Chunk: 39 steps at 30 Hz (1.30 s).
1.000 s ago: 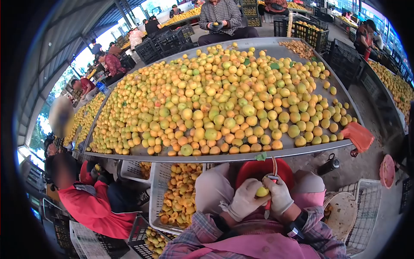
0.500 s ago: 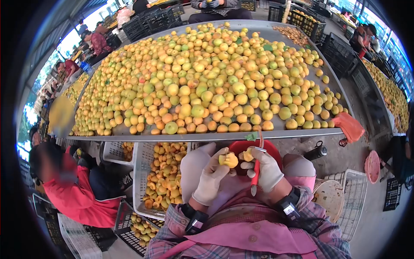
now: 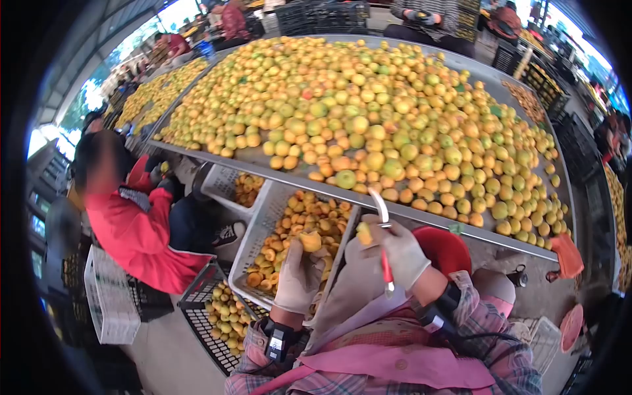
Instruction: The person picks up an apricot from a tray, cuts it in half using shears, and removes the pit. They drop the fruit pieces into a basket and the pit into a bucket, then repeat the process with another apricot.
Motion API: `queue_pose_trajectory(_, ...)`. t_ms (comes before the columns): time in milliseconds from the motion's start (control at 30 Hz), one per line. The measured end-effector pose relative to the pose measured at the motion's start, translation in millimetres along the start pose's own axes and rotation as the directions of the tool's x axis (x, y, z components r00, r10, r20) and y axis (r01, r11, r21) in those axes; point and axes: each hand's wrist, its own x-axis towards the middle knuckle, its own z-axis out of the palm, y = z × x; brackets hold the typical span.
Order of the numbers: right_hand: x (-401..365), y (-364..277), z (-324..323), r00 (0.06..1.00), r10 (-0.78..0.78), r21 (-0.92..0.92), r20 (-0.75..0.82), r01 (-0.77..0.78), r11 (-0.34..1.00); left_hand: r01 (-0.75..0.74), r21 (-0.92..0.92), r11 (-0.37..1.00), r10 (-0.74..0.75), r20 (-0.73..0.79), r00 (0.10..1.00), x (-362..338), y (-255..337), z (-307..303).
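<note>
My gloved left hand is over the white crate of cut apricots, its fingers closed on an apricot piece. In my gloved right hand is a knife with a red handle and a curved metal blade that points up toward the table edge. The fingertips of that same hand also pinch a yellow apricot piece. Whole apricots cover much of the metal table in front of me. Behind my right hand stands a red basin, partly hidden.
To my left sits a co-worker in a red jacket. A black crate of apricots stands between us, and a smaller white crate is beyond. An orange bag hangs at the table's right corner. Another person sits across the table.
My view has turned left. My left hand has moved apart from the right, over the white crate, with its apricot piece. The knife's blade now shows clearly, pointing upward.
</note>
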Motion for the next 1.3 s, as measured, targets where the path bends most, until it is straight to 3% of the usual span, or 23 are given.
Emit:
queue_pose_trajectory(33, 3, -5, 17, 0.996, 0.084, -0.102, 0.024, -0.081, 0.991, -0.021, -0.003, 1.0, 0.02, -0.012, 1.0, -4, 7, -2)
queue_pose_trajectory(167, 4, -5, 39, 0.988, 0.057, -0.101, 0.141, -0.043, 0.994, -0.051, 0.012, 0.999, 0.052, -0.08, 0.995, -14, 23, -4)
queue_pose_trajectory(233, 2, -1, 34, 0.985, 0.037, -0.064, 0.171, -0.026, 0.998, 0.032, 0.015, 0.999, -0.031, -0.093, 0.995, -17, 23, 4)
queue_pose_trajectory(267, 0, 0, 32, 0.987, 0.009, -0.177, 0.161, 0.02, 0.984, 0.048, 0.013, 0.999, -0.047, -0.085, 0.995, -15, 20, 6)
queue_pose_trajectory(300, -3, 2, 28, 0.989, -0.019, -0.287, 0.149, 0.062, 0.956, 0.139, -0.008, 0.99, -0.139, 0.002, 0.99, -13, 17, 9)
queue_pose_trajectory(333, -3, 8, 21, 0.992, -0.023, -0.285, 0.123, 0.058, 0.957, 0.233, -0.02, 0.972, -0.23, 0.093, 0.969, -11, 12, 13)
queue_pose_trajectory(433, -2, 34, -7, 0.929, -0.339, -0.366, 0.147, 0.37, 0.854, 0.292, 0.125, 0.948, -0.296, 0.013, 0.955, -7, -7, 51)
queue_pose_trajectory(467, -6, 37, -10, 0.898, -0.417, -0.233, 0.139, 0.439, 0.868, 0.286, 0.265, 0.921, -0.29, -0.024, 0.957, -5, -16, 56)
queue_pose_trajectory(500, -11, 36, -18, 0.9, -0.422, -0.239, 0.112, 0.436, 0.868, 0.305, 0.27, 0.913, -0.313, -0.013, 0.95, -5, -25, 63)
queue_pose_trajectory(567, -25, 19, -28, 0.917, -0.376, -0.256, 0.136, 0.399, 0.88, 0.099, 0.647, 0.756, -0.216, 0.104, 0.971, -6, -37, 80)
queue_pose_trajectory(600, -31, 12, -31, 0.934, -0.337, -0.04, 0.122, 0.344, 0.938, 0.276, 0.612, 0.741, -0.384, 0.05, 0.922, -3, -35, 90)
queue_pose_trajectory(633, -38, 6, -39, 0.935, -0.339, -0.039, 0.105, 0.344, 0.938, 0.284, 0.616, 0.735, -0.399, 0.055, 0.915, -2, -42, 94)
queue_pose_trajectory(700, -49, -3, -57, 0.988, -0.155, -0.002, -0.011, 0.155, 0.988, 0.018, 0.687, 0.727, -0.271, 0.262, 0.926, 2, -57, 99)
queue_pose_trajectory(733, -52, -4, -61, 0.986, -0.157, -0.07, -0.052, 0.154, 0.986, 0.163, 0.621, 0.767, -0.357, 0.201, 0.912, 0, -64, 96)
queue_pose_trajectory(833, -55, 6, -72, 0.975, -0.196, -0.071, -0.106, 0.19, 0.979, 0.204, 0.606, 0.769, -0.431, 0.255, 0.865, 7, -85, 88)
queue_pose_trajectory(867, -56, 8, -76, 0.974, -0.199, -0.066, -0.11, 0.192, 0.979, -0.04, 0.585, 0.81, -0.225, 0.373, 0.9, 11, -98, 90)
queue_pose_trajectory(967, -60, 10, -85, 0.976, -0.19, -0.074, -0.108, 0.183, 0.98, -0.087, 0.677, 0.731, -0.221, 0.355, 0.908, 3, -96, 105)
queue_pose_trajectory(1067, -71, 6, -95, 0.99, -0.123, -0.01, -0.074, 0.122, 0.992, 0.022, 0.643, 0.766, -0.312, 0.341, 0.887, 7, -95, 114)
queue_pose_trajectory(1133, -75, 5, -99, 0.967, -0.218, 0.16, -0.131, 0.238, 0.958, 0.106, 0.595, 0.797, -0.362, 0.331, 0.871, 10, -95, 110)
queue_pose_trajectory(1167, -78, 4, -105, 0.966, -0.221, 0.165, -0.133, 0.241, 0.956, 0.19, 0.535, 0.823, -0.409, 0.326, 0.853, 11, -96, 110)
queue_pose_trajectory(1300, -93, 5, -120, 0.973, -0.152, 0.171, -0.173, 0.182, 0.968, 0.262, 0.577, 0.774, -0.508, 0.319, 0.8, 7, -102, 118)
